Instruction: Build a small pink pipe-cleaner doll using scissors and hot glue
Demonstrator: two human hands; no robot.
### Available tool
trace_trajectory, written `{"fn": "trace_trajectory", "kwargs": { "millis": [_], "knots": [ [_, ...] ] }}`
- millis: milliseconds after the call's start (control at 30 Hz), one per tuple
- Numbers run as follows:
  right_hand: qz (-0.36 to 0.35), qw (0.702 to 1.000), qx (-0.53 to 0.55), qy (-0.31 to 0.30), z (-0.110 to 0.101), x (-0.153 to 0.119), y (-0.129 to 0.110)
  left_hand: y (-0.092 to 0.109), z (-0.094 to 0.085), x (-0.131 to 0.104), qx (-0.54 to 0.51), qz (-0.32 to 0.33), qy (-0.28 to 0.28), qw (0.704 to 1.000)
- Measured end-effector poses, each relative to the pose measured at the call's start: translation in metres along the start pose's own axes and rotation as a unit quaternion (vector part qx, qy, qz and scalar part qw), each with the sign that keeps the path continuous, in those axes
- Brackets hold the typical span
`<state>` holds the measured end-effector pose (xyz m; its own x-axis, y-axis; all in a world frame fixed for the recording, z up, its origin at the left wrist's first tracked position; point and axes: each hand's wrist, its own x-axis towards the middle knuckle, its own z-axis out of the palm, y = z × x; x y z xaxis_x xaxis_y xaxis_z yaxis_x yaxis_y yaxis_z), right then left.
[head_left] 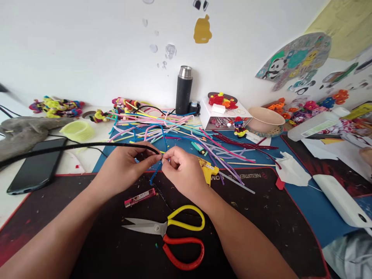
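Note:
A long black pipe cleaner (87,145) stretches from the left edge of the view to my fingertips. My left hand (124,166) is closed on it near its end, thumb against forefinger. Right beside it, my right hand (184,170) pinches at the tip of the same pipe cleaner; the fingers cover the exact end. Below the hands lie scissors (164,228) with one yellow and one red handle, blades parted and pointing left. A red lighter (140,197) rests between them and my left wrist. A yellow glue gun (208,170) shows partly behind my right hand.
Loose coloured pipe cleaners (174,131) spread across the back of the desk. Behind them stand a black thermos (184,91), a white box (226,114) and a beige bowl (266,119). A phone (37,164) lies left; a white device (340,199) lies right. Another person's hand (366,155) shows at the right edge.

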<state>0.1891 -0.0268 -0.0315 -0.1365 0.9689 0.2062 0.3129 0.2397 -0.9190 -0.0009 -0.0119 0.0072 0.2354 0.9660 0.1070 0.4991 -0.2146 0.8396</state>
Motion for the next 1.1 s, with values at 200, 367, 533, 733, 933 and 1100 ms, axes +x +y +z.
{"fn": "trace_trajectory", "kwargs": {
  "millis": [200, 367, 533, 733, 933, 1100],
  "knots": [
    [0.017, 0.999, 0.046, 0.004, -0.001, 0.000, -0.002, -0.004, -0.002, 0.001, -0.026, -0.008, 0.004, 1.000],
    [0.048, 0.990, 0.136, -0.008, -0.001, 0.001, -0.004, 0.000, -0.005, 0.001, -0.128, -0.049, 0.014, 0.991],
    [0.057, 0.985, 0.161, -0.020, -0.002, 0.000, -0.005, 0.003, -0.004, 0.002, -0.166, -0.057, 0.029, 0.984],
    [0.056, 0.983, 0.172, -0.023, -0.001, -0.001, -0.005, 0.004, -0.002, 0.001, -0.152, -0.055, 0.012, 0.987],
    [0.053, 0.985, 0.161, -0.017, -0.002, 0.000, -0.008, -0.001, -0.003, 0.000, -0.133, -0.050, 0.000, 0.990],
    [0.045, 0.989, 0.140, -0.006, -0.003, 0.000, -0.010, -0.001, -0.009, 0.000, -0.119, -0.052, 0.008, 0.991]
  ]
}}
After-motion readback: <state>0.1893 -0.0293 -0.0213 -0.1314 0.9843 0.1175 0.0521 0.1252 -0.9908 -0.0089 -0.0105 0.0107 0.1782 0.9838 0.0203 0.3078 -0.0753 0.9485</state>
